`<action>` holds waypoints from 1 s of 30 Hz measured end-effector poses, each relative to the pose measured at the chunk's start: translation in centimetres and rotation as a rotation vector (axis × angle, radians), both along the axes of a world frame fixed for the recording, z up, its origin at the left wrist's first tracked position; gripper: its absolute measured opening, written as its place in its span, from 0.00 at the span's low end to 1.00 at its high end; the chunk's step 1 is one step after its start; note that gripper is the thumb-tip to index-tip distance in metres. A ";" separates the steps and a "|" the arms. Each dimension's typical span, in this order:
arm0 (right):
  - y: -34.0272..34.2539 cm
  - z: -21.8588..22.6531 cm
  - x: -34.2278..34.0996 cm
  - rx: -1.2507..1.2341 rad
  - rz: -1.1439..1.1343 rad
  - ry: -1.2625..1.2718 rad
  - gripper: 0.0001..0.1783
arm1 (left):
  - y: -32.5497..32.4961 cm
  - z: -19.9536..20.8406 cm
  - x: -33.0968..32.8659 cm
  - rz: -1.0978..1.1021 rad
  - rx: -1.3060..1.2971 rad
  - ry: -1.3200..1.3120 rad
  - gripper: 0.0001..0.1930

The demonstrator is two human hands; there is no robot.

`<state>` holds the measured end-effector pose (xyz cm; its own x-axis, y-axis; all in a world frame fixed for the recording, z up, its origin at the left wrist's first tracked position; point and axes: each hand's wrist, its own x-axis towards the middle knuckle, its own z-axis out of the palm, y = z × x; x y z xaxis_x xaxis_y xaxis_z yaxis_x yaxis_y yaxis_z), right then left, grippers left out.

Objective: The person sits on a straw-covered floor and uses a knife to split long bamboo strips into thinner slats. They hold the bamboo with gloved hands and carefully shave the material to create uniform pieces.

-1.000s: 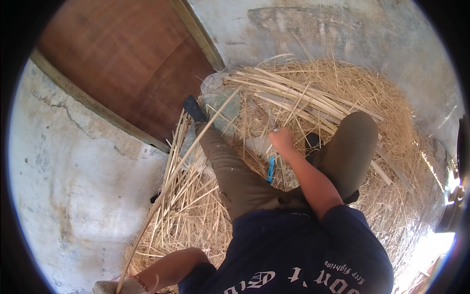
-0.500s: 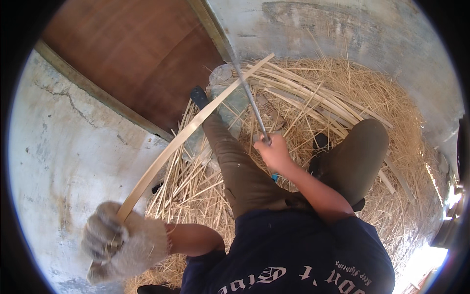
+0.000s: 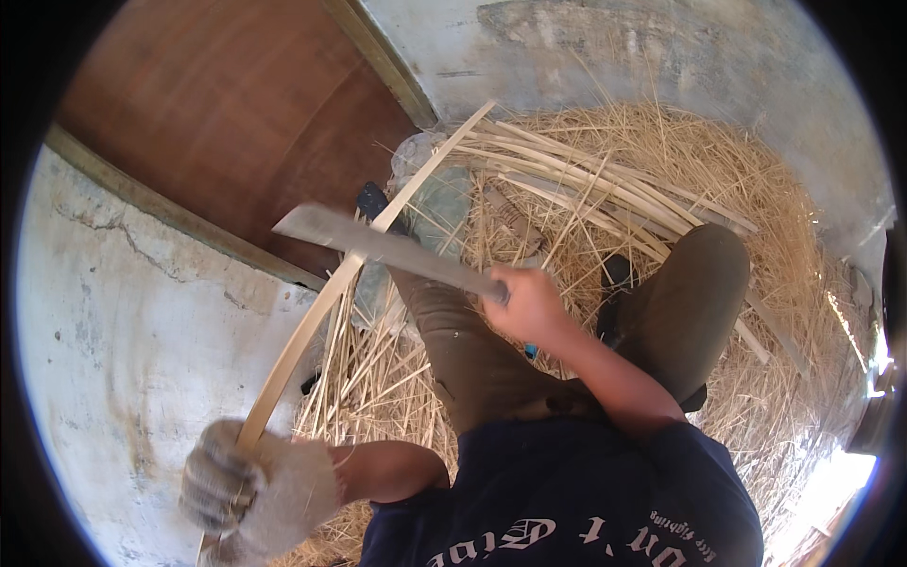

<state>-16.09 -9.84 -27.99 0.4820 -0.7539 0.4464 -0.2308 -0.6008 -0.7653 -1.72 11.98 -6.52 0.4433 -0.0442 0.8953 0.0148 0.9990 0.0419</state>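
From afar I see the left hand (image 3: 227,484) clenched round the strip (image 3: 304,331), likely steadying it, the right hand (image 3: 531,304) gripping the knife (image 3: 408,253)

Your strip (image 3: 304,326) looks like pale split wood, smooth and matt along its flat face. The knife (image 3: 392,252) has a dull grey metal blade, its finer finish lost to blur. Your glove (image 3: 224,482) is matt cloth with a fuzzy cuff; your trousers (image 3: 463,350) and shirt (image 3: 567,472) are matt cloth too. The shavings (image 3: 699,170) look dry and rough, the door (image 3: 236,113) smooth brown wood, the wall (image 3: 161,350) stained, cracked plaster.
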 end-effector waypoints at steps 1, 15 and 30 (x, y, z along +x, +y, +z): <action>-1.6 -1.5 -0.2 0.158 -0.046 0.007 0.16 | 0.7 0.3 0.0 -0.034 -0.013 0.002 0.28; -0.7 -8.6 2.3 0.594 -0.057 0.285 0.15 | 2.8 2.5 -0.6 0.224 -0.227 0.201 0.25; -5.7 2.9 -4.6 1.161 0.242 -1.160 0.16 | -2.3 -13.1 10.6 0.178 0.328 1.018 0.36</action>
<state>-20.72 -15.53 -25.12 0.4636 -0.8823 -0.0816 0.7527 0.4407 -0.4890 8.92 9.71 -19.58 0.9954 -0.0757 0.0595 0.0496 0.9327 0.3573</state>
